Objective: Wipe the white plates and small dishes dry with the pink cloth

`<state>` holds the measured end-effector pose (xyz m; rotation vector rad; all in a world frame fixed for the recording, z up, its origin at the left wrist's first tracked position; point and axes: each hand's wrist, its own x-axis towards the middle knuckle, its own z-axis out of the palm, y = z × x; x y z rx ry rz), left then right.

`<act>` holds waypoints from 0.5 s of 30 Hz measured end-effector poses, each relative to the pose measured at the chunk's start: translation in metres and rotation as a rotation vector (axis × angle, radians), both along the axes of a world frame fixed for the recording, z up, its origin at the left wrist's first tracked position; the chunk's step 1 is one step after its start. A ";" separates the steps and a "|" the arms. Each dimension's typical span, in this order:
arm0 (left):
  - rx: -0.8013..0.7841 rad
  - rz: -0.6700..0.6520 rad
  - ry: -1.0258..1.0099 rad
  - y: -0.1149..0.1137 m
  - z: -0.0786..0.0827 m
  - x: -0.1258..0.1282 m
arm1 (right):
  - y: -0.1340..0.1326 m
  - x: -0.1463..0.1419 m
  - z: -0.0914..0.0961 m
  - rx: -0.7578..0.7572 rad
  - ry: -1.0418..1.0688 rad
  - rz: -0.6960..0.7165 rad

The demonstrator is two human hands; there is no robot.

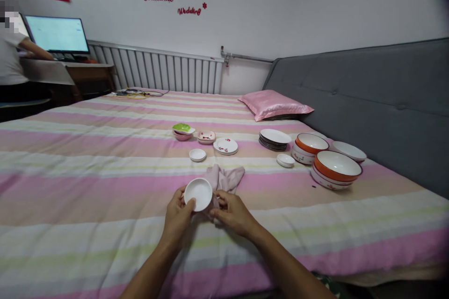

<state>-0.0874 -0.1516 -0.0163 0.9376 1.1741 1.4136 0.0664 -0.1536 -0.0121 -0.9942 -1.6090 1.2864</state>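
A small round white dish (199,193) is tilted toward me in my left hand (178,214), the thumb pressed over its rim. My right hand (232,211) pinches a pale pink cloth (224,178) at the dish's right side. Part of the cloth trails onto the bed behind the dish. Just beyond lie a small stack of white dishes (198,154) and flat white plates with red flowers (225,145). A pink square dish (206,137) and a green leaf-shaped dish (183,128) on a pink bowl are farther back.
On the right stand large orange-rimmed bowls (336,168), stacked plates (275,138) and small white dishes (286,160). A pink pillow (275,104) lies near the grey headboard (365,98). Cables (143,93) lie at the bed's far edge. A person (14,56) sits at a desk with a monitor.
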 end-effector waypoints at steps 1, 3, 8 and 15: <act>-0.008 0.005 -0.022 0.000 0.000 -0.001 | 0.004 0.002 -0.001 -0.039 0.037 -0.017; -0.019 0.030 -0.040 0.001 0.000 -0.003 | 0.014 0.011 0.001 -0.115 0.141 -0.138; -0.073 0.119 -0.053 0.004 0.001 -0.010 | 0.040 0.077 0.031 -0.059 0.569 -0.880; -0.058 0.194 0.024 0.005 -0.007 -0.006 | 0.037 0.131 0.053 0.573 0.577 -1.378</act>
